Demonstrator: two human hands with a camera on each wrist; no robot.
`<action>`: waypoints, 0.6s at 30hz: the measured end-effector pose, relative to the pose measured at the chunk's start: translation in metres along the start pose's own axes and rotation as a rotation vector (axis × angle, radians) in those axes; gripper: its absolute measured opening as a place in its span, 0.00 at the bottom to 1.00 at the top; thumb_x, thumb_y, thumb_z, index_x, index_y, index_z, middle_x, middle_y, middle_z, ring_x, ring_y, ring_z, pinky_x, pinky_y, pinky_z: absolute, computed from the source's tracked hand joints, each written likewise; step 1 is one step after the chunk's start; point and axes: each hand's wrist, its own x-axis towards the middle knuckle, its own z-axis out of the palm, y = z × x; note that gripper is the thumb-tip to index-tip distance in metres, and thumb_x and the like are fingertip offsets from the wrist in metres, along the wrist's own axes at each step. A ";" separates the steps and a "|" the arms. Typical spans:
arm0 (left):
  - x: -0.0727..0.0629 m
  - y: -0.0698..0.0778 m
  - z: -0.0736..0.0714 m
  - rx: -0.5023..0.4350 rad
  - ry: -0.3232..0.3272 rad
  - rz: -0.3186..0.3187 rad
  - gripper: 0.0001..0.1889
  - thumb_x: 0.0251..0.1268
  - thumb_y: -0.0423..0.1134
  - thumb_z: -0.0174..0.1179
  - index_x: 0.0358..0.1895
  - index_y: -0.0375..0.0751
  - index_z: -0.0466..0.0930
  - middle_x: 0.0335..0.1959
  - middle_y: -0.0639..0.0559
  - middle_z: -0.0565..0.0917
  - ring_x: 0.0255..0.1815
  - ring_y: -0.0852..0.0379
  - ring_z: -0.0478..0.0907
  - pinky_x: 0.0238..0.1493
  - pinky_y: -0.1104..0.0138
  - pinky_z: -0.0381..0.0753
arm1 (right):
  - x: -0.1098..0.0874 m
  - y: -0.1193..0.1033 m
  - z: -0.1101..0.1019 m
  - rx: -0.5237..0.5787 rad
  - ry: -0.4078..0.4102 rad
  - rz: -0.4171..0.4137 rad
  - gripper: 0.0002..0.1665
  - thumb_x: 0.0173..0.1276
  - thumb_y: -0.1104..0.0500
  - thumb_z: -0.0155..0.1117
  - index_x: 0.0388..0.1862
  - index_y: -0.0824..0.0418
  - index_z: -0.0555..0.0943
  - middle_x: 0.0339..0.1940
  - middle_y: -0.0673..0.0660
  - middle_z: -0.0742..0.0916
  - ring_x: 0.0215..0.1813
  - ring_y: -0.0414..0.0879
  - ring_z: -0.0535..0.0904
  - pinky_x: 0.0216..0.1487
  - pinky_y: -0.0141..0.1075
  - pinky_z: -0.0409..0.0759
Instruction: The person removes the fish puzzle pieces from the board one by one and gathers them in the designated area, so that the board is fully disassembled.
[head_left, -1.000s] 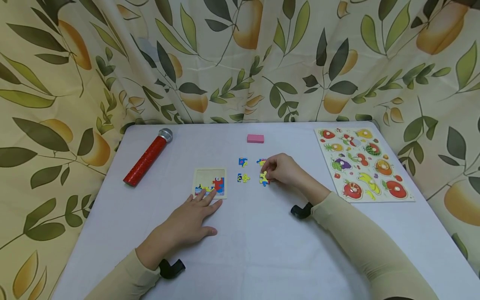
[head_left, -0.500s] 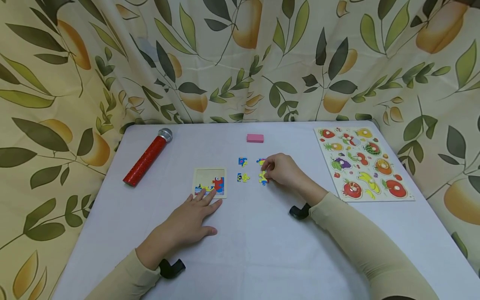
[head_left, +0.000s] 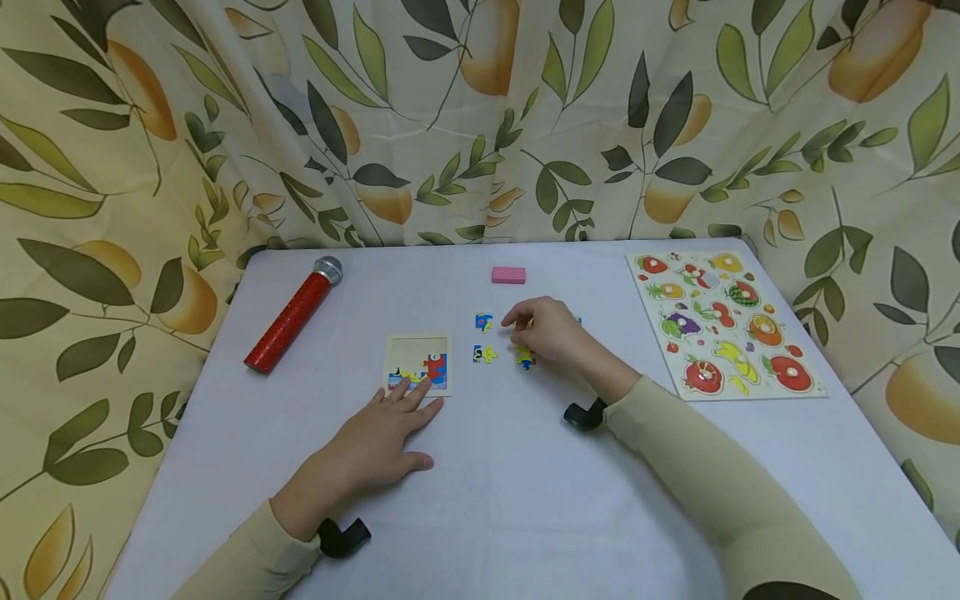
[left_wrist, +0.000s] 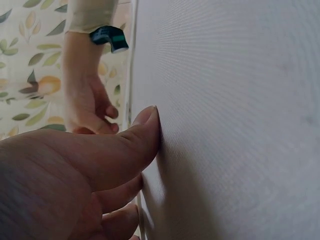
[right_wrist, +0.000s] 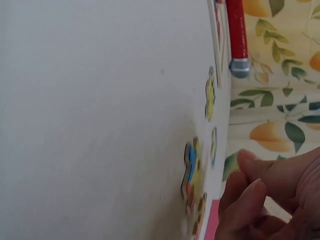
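Observation:
My left hand [head_left: 375,442] lies with fingers spread, its fingertips on the lower edge of a small square puzzle tray [head_left: 447,367]. Inside the tray sit a red and blue jigsaw piece [head_left: 435,367] and other pieces along the bottom, partly covered by my fingers. In the left wrist view the thumb [left_wrist: 142,135] rests near the white cloth. My right hand [head_left: 551,333] hovers over loose pieces, fingers loosely bent, with no piece visible between them. A yellow jigsaw piece [head_left: 526,358] lies below it; a blue piece [head_left: 483,322] and a blue-yellow piece [head_left: 485,354] lie left.
A pink block [head_left: 508,275] lies at the back middle. A red microphone-like tube [head_left: 288,325] with a silver end lies at left. At right is a fruit picture board [head_left: 727,333]. A patterned curtain [head_left: 450,125] hangs behind the white-covered table.
My right hand has moved slightly left and up, off the yellow piece its fingers were touching. A blue bit now shows to its right. My left hand has stayed still.

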 end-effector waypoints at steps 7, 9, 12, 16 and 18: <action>0.001 -0.003 0.001 0.002 -0.006 0.008 0.44 0.67 0.61 0.71 0.85 0.59 0.64 0.90 0.55 0.55 0.92 0.42 0.46 0.89 0.40 0.52 | 0.008 -0.020 0.021 0.006 -0.061 -0.130 0.15 0.71 0.65 0.73 0.56 0.57 0.91 0.45 0.56 0.88 0.41 0.50 0.80 0.39 0.35 0.80; 0.001 -0.003 0.001 0.003 -0.006 0.011 0.44 0.68 0.61 0.71 0.85 0.59 0.64 0.90 0.55 0.55 0.92 0.42 0.46 0.89 0.40 0.52 | 0.011 -0.025 0.029 -0.012 -0.080 -0.168 0.16 0.71 0.64 0.74 0.56 0.56 0.91 0.45 0.55 0.88 0.41 0.49 0.80 0.40 0.35 0.81; 0.002 -0.004 0.001 0.001 -0.009 0.013 0.44 0.68 0.61 0.71 0.85 0.59 0.64 0.90 0.55 0.55 0.92 0.42 0.46 0.89 0.40 0.52 | 0.014 -0.033 0.039 -0.052 -0.102 -0.202 0.17 0.71 0.62 0.75 0.57 0.54 0.91 0.46 0.54 0.88 0.43 0.47 0.81 0.42 0.35 0.82; 0.001 -0.004 0.000 0.000 -0.012 0.016 0.44 0.68 0.61 0.71 0.85 0.59 0.64 0.90 0.54 0.55 0.92 0.42 0.46 0.89 0.39 0.52 | 0.018 -0.045 0.052 -0.119 -0.135 -0.246 0.17 0.71 0.61 0.76 0.58 0.52 0.92 0.46 0.53 0.87 0.46 0.47 0.80 0.46 0.36 0.82; 0.001 -0.004 -0.001 0.002 -0.015 0.018 0.44 0.68 0.61 0.71 0.85 0.58 0.64 0.90 0.54 0.55 0.92 0.42 0.46 0.89 0.39 0.51 | 0.020 -0.050 0.057 -0.146 -0.157 -0.269 0.18 0.70 0.61 0.76 0.58 0.51 0.92 0.46 0.53 0.86 0.47 0.46 0.80 0.47 0.36 0.81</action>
